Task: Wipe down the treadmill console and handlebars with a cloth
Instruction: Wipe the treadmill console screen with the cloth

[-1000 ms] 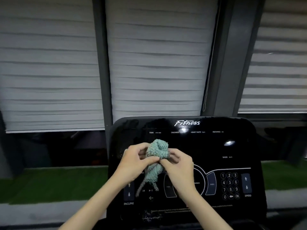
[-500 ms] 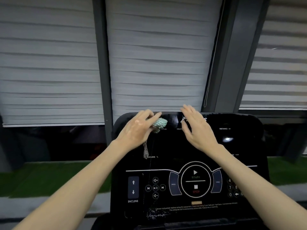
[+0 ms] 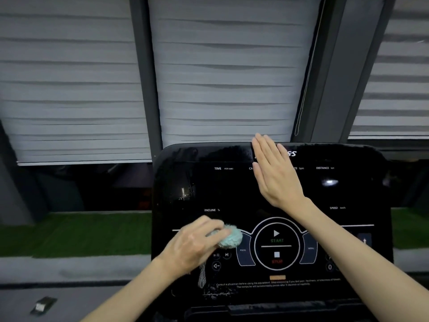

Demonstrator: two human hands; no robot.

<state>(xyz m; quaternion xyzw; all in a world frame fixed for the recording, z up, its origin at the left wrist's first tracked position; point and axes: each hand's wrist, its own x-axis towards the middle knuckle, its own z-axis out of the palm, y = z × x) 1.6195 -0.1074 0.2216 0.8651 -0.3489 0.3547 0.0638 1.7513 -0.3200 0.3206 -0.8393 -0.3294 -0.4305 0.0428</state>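
My left hand (image 3: 197, 244) grips the bunched teal cloth (image 3: 231, 239) against the console (image 3: 232, 189), just left of the START dial (image 3: 276, 242). My right hand (image 3: 276, 175) lies flat near the console's top edge; fingers straight, holding nothing.

2 hands: left hand (image 3: 195, 247), right hand (image 3: 276, 175). 1 cloth (image 3: 231, 239). 1 treadmill console (image 3: 348, 196). 3 window blinds (image 3: 227, 77), 2 dark window posts (image 3: 141, 66), 1 pull cord (image 3: 301, 94). 1 small dark obj (image 3: 43, 304), btm left.
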